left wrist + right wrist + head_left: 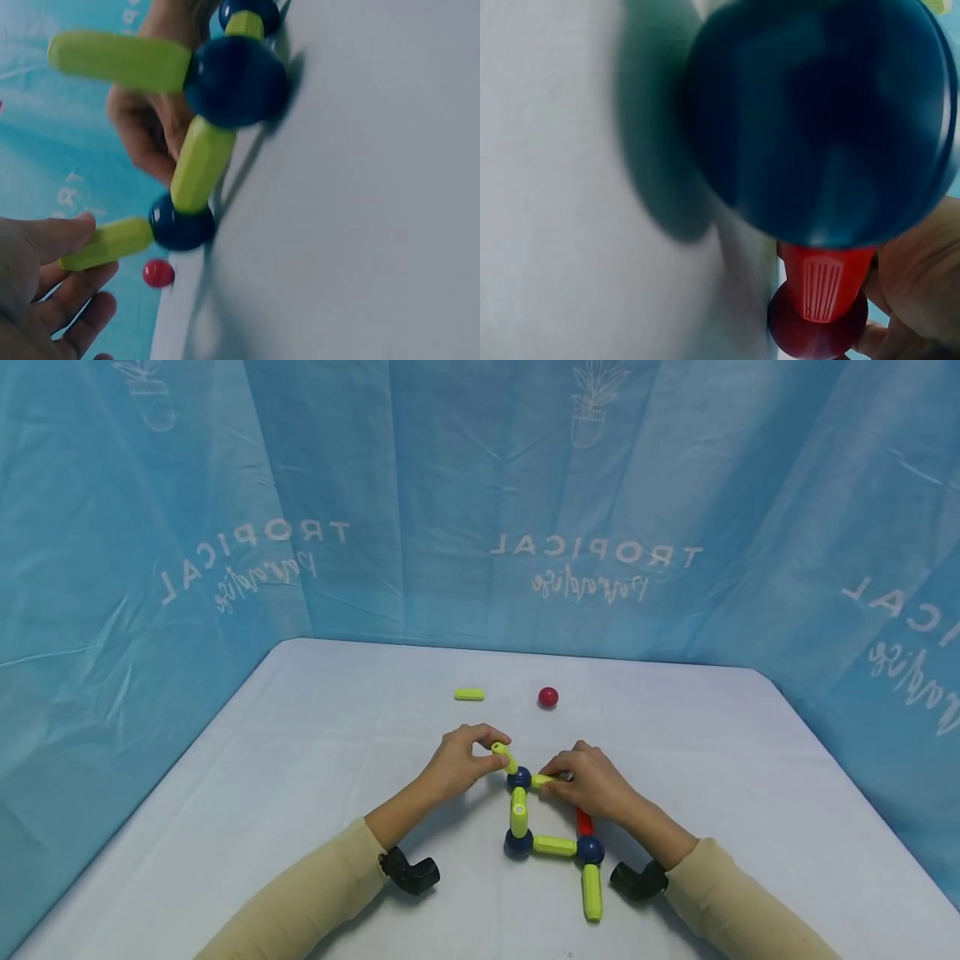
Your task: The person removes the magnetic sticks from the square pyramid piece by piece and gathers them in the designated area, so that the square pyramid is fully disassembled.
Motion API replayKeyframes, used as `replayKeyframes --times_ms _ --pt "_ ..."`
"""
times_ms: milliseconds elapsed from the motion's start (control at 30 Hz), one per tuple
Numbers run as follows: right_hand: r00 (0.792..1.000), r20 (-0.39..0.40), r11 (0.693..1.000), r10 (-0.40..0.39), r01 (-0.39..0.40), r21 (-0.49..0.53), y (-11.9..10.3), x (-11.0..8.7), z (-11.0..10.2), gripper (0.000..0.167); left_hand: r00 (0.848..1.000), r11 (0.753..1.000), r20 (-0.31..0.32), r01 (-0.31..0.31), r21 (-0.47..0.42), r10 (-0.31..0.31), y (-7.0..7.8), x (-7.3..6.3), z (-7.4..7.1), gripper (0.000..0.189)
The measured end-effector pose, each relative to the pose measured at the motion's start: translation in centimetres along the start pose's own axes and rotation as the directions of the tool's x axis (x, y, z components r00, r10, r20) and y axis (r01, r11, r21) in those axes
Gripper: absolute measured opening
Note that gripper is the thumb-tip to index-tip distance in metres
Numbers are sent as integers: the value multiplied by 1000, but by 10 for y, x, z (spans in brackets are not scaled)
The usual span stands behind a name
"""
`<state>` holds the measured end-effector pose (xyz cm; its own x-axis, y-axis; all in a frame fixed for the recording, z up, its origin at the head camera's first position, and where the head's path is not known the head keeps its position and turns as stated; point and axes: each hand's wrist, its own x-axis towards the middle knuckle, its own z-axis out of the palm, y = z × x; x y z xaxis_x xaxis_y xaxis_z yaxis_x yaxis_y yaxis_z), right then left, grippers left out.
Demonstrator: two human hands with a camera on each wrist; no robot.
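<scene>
My left hand [467, 762] pinches a yellow-green magnetic stick [112, 244] between thumb and fingers. This stick rises tilted from the far-left dark blue ball [519, 778]. To the right of that ball, my right hand [588, 781] pinches another yellow-green stick [539, 782], its far part hidden by the fingers. A stick [202, 165] joins the far-left ball to the near-left blue ball [518, 843], which bears an upright stick [124, 61]. A yellow-green stick [555, 846] links it to the near-right blue ball [590, 850]. From there a red stick [829, 281] runs to a red ball [817, 326] beside my right hand.
Another yellow-green stick [592, 893] extends from the near-right ball towards the front. Beyond the hands, a loose yellow-green stick [469, 694] and a loose red ball [548, 697] lie on the white table [300, 735]. A blue printed curtain [450, 485] hangs behind.
</scene>
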<state>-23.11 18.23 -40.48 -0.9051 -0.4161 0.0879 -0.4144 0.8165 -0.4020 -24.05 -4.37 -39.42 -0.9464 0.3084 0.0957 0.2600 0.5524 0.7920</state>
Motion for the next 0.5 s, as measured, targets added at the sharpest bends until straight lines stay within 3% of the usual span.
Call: replayKeyframes --times_ms 133,300,500 --pt "1000 12 1000 1 -1 0 4 -1 -2 22 999 1000 41 28 3 -28 -10 -2 -4 25" --pt "1000 15 1000 -6 6 -6 8 -3 -4 22 996 998 85 3 59 -8 -23 -5 -3 19" --pt "999 31 999 -11 11 -30 6 -2 -9 27 997 998 80 -17 65 12 -27 -7 -1 18"
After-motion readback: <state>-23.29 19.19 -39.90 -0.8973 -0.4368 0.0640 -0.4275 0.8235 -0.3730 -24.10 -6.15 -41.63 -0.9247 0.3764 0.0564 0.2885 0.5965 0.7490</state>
